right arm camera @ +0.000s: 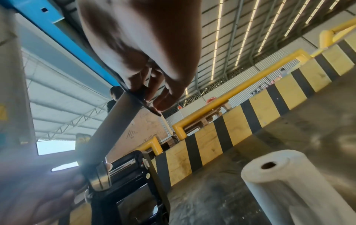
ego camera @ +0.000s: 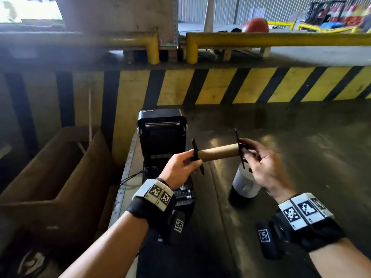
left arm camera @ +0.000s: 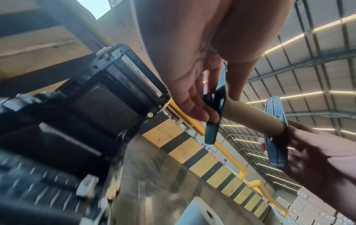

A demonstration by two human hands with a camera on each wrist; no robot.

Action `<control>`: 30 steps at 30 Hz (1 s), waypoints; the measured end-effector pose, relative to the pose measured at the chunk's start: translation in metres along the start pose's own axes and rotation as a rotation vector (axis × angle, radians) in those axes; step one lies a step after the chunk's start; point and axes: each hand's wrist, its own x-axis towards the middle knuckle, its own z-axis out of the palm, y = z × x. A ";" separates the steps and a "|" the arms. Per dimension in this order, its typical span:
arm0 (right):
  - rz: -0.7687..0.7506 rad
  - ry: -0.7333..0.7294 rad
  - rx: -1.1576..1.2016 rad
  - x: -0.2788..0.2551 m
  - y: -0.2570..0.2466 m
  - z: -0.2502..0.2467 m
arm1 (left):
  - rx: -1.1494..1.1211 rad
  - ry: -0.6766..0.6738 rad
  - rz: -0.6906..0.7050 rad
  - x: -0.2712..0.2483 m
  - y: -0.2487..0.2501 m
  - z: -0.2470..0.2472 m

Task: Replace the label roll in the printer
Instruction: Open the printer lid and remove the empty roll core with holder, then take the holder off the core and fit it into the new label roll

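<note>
Gripping an empty cardboard core (ego camera: 218, 152) by its black end guides, left hand (ego camera: 180, 169) and right hand (ego camera: 265, 167) hover over a dark warehouse table (ego camera: 301, 157) edged by a striped barrier (ego camera: 241, 85); background blurred.

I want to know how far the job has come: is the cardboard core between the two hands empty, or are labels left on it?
Empty. The cardboard core shows bare brown between its two black end guides; no labels are wound on it.

Warehouse interior: dark polished work surface (ego camera: 291, 137) backed by a low barrier painted in yellow and black diagonal stripes (ego camera: 241, 85), topped with yellow tubular guard rails (ego camera: 271, 40). Open brown cardboard box (ego camera: 50, 167) at left; white cone (ego camera: 208, 15) and blurred forklift (ego camera: 325, 11) beyond. Corrugated metal roof on steel trusses with rows of strip lights (right arm camera: 248, 30).
</note>
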 end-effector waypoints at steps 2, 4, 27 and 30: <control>0.068 -0.011 0.119 0.000 0.018 -0.008 | -0.012 -0.043 0.008 -0.006 0.000 0.016; 0.171 -0.037 0.264 -0.002 0.035 -0.017 | -0.011 -0.066 0.013 -0.013 -0.001 0.034; 0.776 -0.284 0.521 -0.037 0.137 -0.033 | 0.583 0.038 -0.506 -0.094 -0.114 0.114; 0.807 -0.326 0.544 -0.040 0.135 -0.031 | 0.627 0.017 -0.549 -0.100 -0.123 0.119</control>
